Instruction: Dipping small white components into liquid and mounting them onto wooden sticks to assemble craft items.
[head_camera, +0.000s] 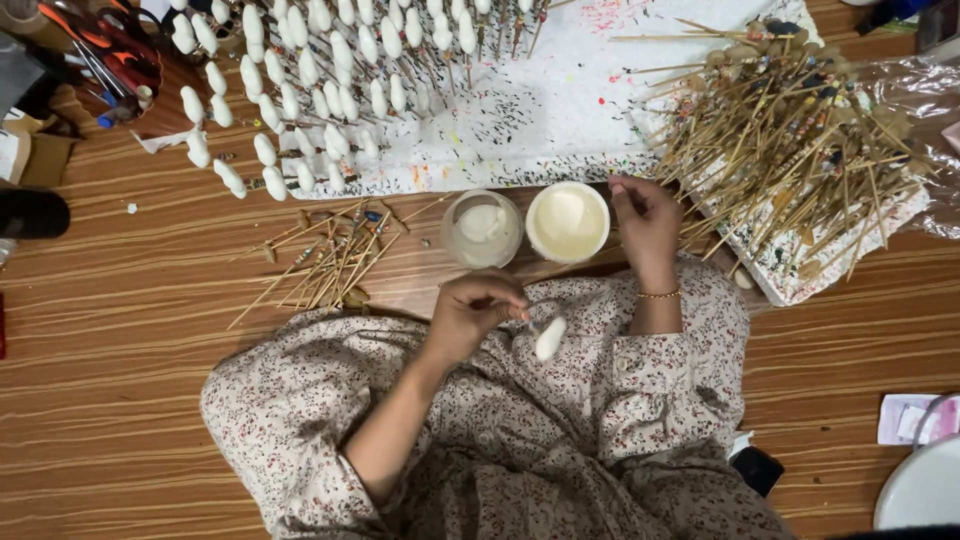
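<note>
Wooden floor seen from above, crowded with craft clutter.

The floor (120, 330) is laid in striped brown wood grain and is lit evenly and warmly, with only soft shadows cast. A white board (560, 120), speckled with black strokes and small dots of colour, is spread across the upper middle. Scissors with orange handles (100, 40) are seen at the upper left, beside a cardboard box (30, 150). A dark object (30, 213) is cut off by the left edge. Crinkled clear plastic (925, 90) lies at the upper right, and a round white rim (925, 490) and a small pink-and-white packet (910, 418) are found at the lower right.
</note>
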